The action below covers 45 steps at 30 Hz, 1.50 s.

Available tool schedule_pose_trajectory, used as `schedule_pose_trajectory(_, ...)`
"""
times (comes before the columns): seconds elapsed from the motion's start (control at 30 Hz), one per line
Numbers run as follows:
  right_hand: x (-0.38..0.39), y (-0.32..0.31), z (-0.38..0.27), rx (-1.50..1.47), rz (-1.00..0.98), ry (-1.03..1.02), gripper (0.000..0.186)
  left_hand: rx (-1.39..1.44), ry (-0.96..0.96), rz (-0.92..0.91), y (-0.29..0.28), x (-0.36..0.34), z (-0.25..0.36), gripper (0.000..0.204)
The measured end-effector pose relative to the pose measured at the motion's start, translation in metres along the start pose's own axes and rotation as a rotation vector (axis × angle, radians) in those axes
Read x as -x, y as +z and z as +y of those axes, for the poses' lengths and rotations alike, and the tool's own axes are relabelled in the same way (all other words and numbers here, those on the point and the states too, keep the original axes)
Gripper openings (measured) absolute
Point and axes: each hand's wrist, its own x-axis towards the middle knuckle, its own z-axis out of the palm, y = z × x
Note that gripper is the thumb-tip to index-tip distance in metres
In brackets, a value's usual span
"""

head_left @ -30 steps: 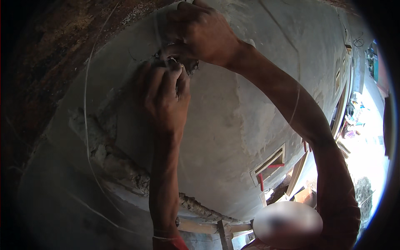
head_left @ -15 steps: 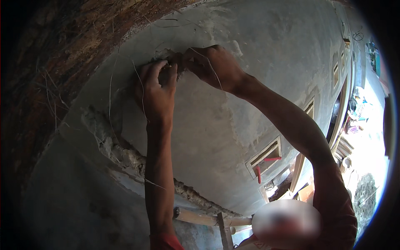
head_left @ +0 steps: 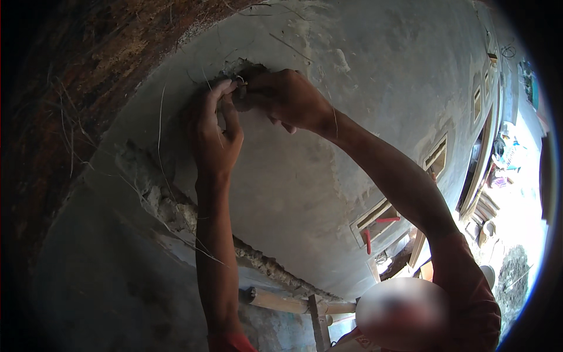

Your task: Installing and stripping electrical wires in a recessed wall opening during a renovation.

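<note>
Both my arms reach up to a rough broken hole (head_left: 252, 66) in a grey cement wall (head_left: 281, 188). My left hand (head_left: 218, 132) is at the hole's left side, thumb and fingertips pinched together. My right hand (head_left: 293, 97) meets it from the right with its fingers bent inward and closed. Between the fingertips a small pale, thin bit (head_left: 240, 80) shows, too small to name. The fingers and shadow hide most of the hole's inside and whatever the right hand holds.
Overhead at the left runs a rough brown beam (head_left: 111, 64) with loose fibres hanging. A broken plaster ledge (head_left: 264, 267) crosses below, above a bamboo pole (head_left: 275, 300). Framed wall openings (head_left: 375, 223) line the right; bright ground with clutter lies beyond.
My right hand has moved left and slightly down, closing in on my left fingertips. My left hand has shifted slightly left. More of the hole's upper edge now shows.
</note>
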Motion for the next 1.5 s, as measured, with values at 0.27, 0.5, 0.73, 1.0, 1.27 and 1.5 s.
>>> schedule_pose_trajectory(0.27,-0.002,0.02,-0.018,-0.35,0.05,0.357,0.024,-0.081,0.01,0.129,0.006,0.002,-0.007,0.025)
schedule_pose_trajectory(0.5,0.004,0.025,-0.005,0.034,0.233,0.11,0.019,-0.113,-0.055,0.081,0.002,-0.008,0.004,0.021)
schedule_pose_trajectory(0.73,-0.003,0.007,-0.005,-0.111,-0.027,0.254,0.018,-0.132,0.04,0.038,0.005,-0.012,0.006,0.019)
schedule_pose_trajectory(1.0,-0.001,0.006,-0.006,-0.263,-0.024,0.242,0.018,-0.425,0.135,0.18,0.008,-0.009,0.004,0.01)
schedule_pose_trajectory(1.27,0.007,0.006,-0.004,-0.219,0.063,0.135,0.018,-0.432,0.037,0.361,0.017,-0.007,-0.008,0.007)
schedule_pose_trajectory(1.5,0.016,-0.007,-0.014,0.218,0.089,0.104,0.019,-0.352,-0.12,0.269,0.016,-0.008,0.002,0.012)
